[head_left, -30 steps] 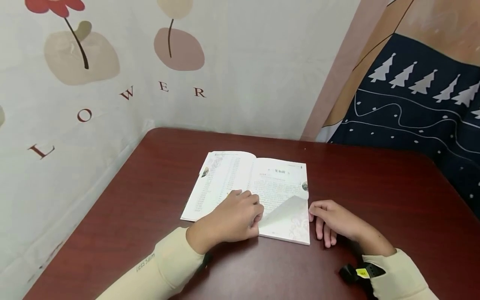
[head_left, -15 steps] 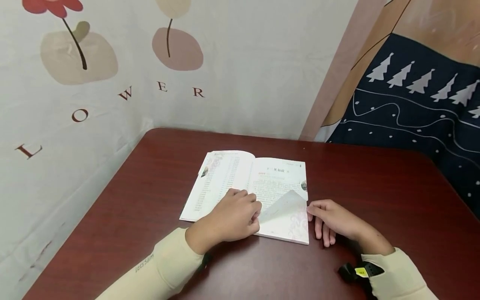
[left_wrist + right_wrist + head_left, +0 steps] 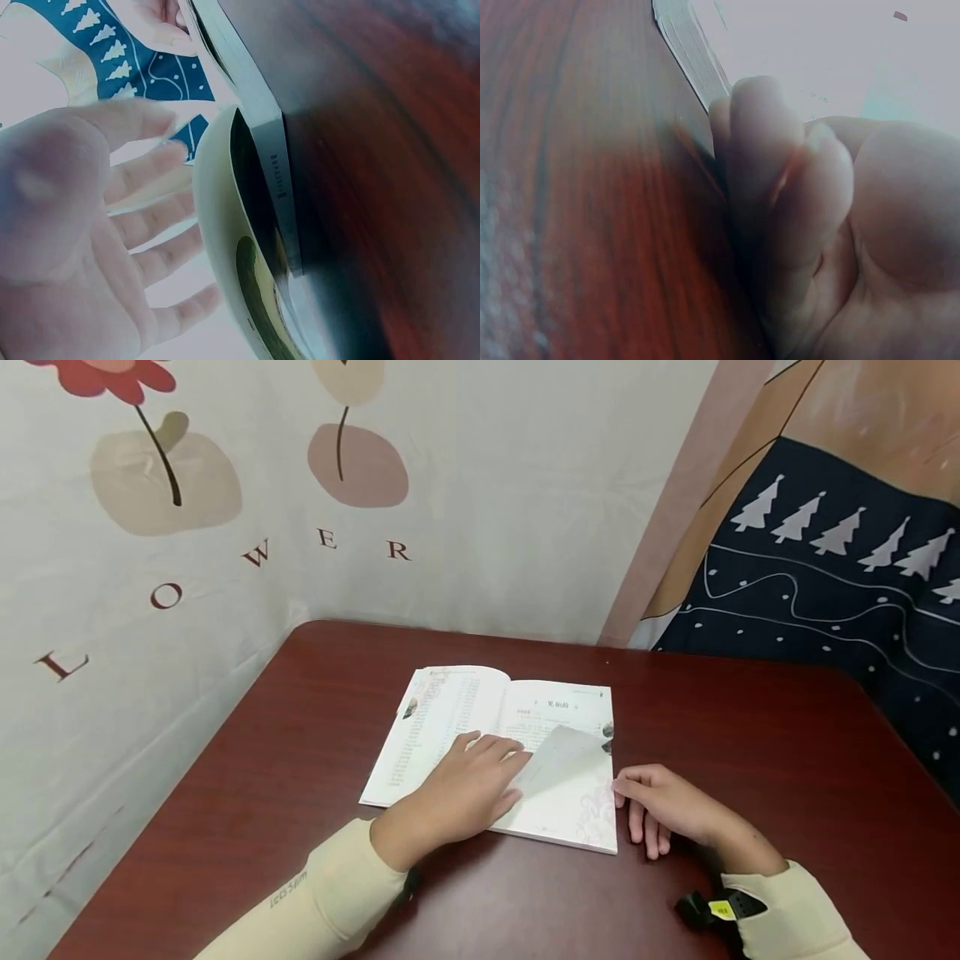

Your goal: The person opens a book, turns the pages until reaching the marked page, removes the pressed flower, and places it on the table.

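An open book with printed white pages lies on the table, spread to both sides. My left hand is over its lower middle with fingers spread. Beside those fingers, the lower part of a right-hand page is lifted and curves over to the left. In the left wrist view, the left hand shows relaxed fingers next to the book's lower end. At the book's right edge my right hand pinches the edge between thumb and index finger, its other fingers curled beside the book; the right wrist view shows these fingers close up.
The dark red table extends around the book. Behind it hangs a pale cloth printed with flowers and letters, and a navy cloth with white trees is at the right. A black wrist strap is on the right sleeve.
The left fingers have unfolded from a curled pose and spread out. The lifted page corner has swung farther left. The right hand stays in place at the book's edge.
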The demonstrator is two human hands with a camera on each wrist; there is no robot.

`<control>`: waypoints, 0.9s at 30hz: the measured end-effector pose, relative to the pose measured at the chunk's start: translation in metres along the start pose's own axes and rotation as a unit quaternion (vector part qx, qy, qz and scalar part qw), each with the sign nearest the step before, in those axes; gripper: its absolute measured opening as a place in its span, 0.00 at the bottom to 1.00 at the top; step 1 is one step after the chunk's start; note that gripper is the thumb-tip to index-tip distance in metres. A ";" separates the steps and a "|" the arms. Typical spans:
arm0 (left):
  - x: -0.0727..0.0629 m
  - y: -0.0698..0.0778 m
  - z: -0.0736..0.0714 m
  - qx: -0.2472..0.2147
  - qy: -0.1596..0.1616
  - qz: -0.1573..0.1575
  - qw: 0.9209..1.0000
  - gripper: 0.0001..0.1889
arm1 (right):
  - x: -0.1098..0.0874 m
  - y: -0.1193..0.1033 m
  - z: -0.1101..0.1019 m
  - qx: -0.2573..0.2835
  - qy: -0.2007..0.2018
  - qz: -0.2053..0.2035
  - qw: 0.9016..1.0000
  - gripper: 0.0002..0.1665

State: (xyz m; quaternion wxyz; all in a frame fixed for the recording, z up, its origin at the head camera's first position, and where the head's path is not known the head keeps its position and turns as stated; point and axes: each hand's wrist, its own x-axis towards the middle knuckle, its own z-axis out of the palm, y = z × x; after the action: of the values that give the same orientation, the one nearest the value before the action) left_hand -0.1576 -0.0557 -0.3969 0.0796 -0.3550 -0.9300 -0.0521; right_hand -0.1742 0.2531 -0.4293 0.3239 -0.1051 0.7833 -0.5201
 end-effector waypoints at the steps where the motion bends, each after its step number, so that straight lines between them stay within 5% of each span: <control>1: 0.000 0.000 0.000 0.002 -0.001 -0.002 1.000 0.23 | 0.000 0.000 0.000 0.000 0.000 0.000 1.000 0.23; 14: 0.001 -0.001 0.001 -0.011 0.013 -0.033 0.999 0.49 | -0.001 0.000 0.000 -0.003 0.007 -0.002 1.000 0.22; 22: 0.001 -0.002 0.001 -0.008 -0.010 0.032 0.999 0.31 | -0.001 0.000 0.001 -0.002 0.004 -0.003 1.000 0.22; 27: -0.001 -0.004 0.002 0.008 0.011 0.018 1.000 0.26 | -0.001 0.000 0.001 -0.005 0.004 -0.006 1.000 0.22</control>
State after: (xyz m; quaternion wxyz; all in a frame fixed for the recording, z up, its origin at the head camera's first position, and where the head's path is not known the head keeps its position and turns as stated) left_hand -0.1602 -0.0590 -0.3993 0.0941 -0.3705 -0.9229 -0.0469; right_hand -0.1728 0.2527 -0.4297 0.3169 -0.1094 0.7867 -0.5183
